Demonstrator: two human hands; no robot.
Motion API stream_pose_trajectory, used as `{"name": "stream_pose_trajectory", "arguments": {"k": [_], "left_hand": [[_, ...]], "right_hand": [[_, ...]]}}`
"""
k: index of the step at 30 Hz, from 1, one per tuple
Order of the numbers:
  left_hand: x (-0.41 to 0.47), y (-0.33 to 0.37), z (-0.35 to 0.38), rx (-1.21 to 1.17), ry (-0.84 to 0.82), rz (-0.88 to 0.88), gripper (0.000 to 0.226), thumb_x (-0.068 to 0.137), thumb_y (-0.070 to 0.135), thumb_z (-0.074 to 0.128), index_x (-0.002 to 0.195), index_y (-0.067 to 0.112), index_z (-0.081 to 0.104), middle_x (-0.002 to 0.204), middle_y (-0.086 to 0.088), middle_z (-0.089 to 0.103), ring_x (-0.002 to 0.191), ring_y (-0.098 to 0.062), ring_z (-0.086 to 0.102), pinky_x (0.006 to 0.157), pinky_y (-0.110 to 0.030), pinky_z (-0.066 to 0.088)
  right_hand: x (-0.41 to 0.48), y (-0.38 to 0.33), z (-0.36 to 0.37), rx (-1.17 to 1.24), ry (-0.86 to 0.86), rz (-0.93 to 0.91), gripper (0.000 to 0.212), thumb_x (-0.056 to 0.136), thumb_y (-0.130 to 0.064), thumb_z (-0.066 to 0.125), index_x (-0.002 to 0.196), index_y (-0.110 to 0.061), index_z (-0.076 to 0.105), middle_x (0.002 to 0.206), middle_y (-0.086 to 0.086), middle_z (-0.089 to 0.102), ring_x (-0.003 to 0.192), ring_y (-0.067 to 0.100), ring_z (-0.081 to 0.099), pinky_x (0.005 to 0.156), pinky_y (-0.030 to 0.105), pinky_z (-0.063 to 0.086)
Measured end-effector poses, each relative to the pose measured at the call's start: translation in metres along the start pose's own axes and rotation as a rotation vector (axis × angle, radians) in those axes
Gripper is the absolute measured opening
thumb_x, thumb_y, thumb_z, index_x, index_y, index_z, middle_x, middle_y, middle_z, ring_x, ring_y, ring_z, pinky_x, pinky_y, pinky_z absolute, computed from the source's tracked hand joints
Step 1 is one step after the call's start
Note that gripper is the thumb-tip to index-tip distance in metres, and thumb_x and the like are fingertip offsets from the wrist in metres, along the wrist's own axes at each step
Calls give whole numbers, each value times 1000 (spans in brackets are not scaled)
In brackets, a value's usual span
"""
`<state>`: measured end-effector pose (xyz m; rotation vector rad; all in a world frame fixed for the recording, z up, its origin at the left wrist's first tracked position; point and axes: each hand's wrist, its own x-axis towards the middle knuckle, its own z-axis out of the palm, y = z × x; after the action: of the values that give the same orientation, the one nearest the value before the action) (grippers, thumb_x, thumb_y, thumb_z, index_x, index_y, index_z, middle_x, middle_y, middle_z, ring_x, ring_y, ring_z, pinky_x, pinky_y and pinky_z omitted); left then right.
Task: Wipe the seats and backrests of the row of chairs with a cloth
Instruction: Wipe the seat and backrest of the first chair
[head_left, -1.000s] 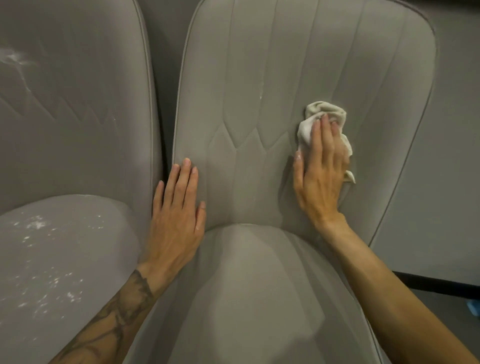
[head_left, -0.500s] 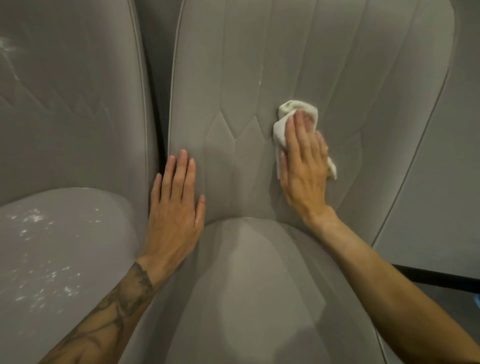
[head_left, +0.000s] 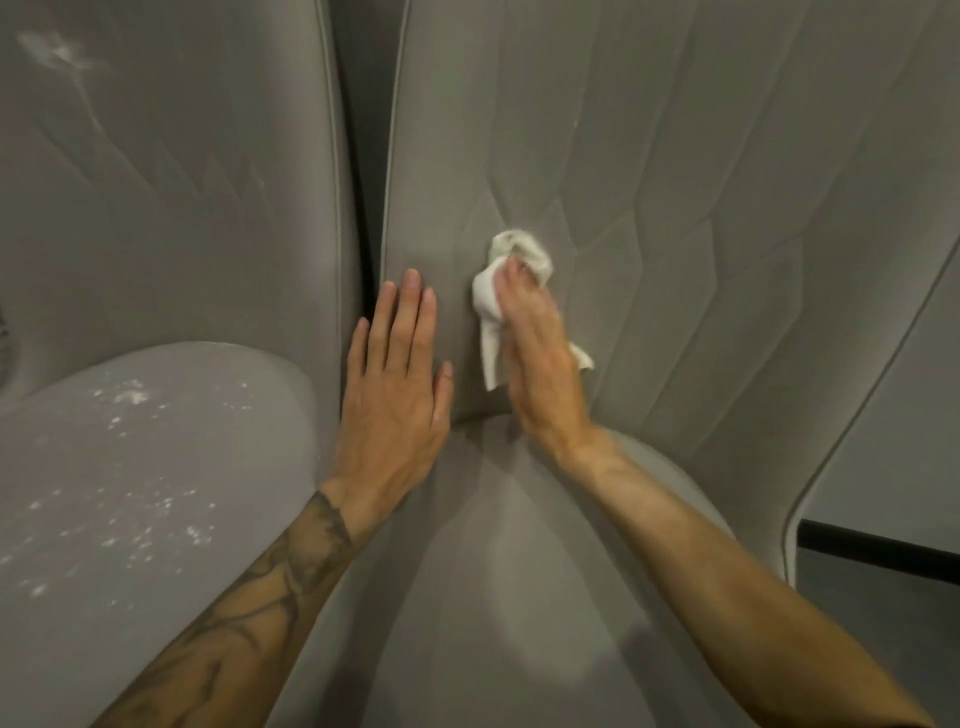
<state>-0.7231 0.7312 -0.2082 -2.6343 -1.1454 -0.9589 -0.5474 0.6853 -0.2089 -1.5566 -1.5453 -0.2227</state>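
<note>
Two grey upholstered chairs stand side by side. The right chair's stitched backrest (head_left: 701, 208) fills the upper right and its seat (head_left: 519, 597) lies below it. My right hand (head_left: 540, 358) presses a crumpled white cloth (head_left: 498, 291) against the lower left of that backrest. My left hand (head_left: 395, 384) lies flat with fingers spread on the backrest's left edge, close beside the cloth. The left chair's seat (head_left: 130, 493) carries white specks, and its backrest (head_left: 156, 156) has a white smear near the top.
A dark narrow gap (head_left: 363, 156) separates the two backrests. To the right of the right chair there is a grey wall (head_left: 904, 389) with a black strip (head_left: 878, 551) at its base.
My right hand has slid the cloth leftward and down across the right chair's backrest, ending close to my left hand. My left hand has stayed flat on the backrest's left edge.
</note>
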Motion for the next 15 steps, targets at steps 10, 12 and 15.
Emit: {"name": "stream_pose_trajectory", "arguments": {"k": [10, 12, 15], "left_hand": [[-49, -8, -28, -89, -199, 41, 55, 111, 28, 32, 163, 11, 34, 176, -2, 16, 163, -18, 13, 131, -49, 17], [-73, -13, -36, -127, -275, 20, 53, 111, 29, 31, 161, 12, 40, 173, -1, 24, 161, -16, 20, 131, -48, 21], [-102, -26, -53, -158, -347, -77, 48, 113, 28, 39, 160, 16, 41, 169, 1, 35, 157, -16, 32, 130, -43, 22]], "right_hand": [[-83, -32, 4, 195, -583, -89, 44, 109, -23, 39, 152, -27, 39, 159, -15, 36, 145, -1, 34, 121, 20, 27], [-86, -45, 7, 269, -603, -12, 39, 109, -27, 35, 147, -27, 45, 154, -13, 45, 141, 0, 40, 118, 22, 31], [-81, -67, 8, 331, -463, 151, 35, 107, -27, 43, 141, -29, 52, 144, -13, 55, 134, 0, 50, 112, 17, 37]]}}
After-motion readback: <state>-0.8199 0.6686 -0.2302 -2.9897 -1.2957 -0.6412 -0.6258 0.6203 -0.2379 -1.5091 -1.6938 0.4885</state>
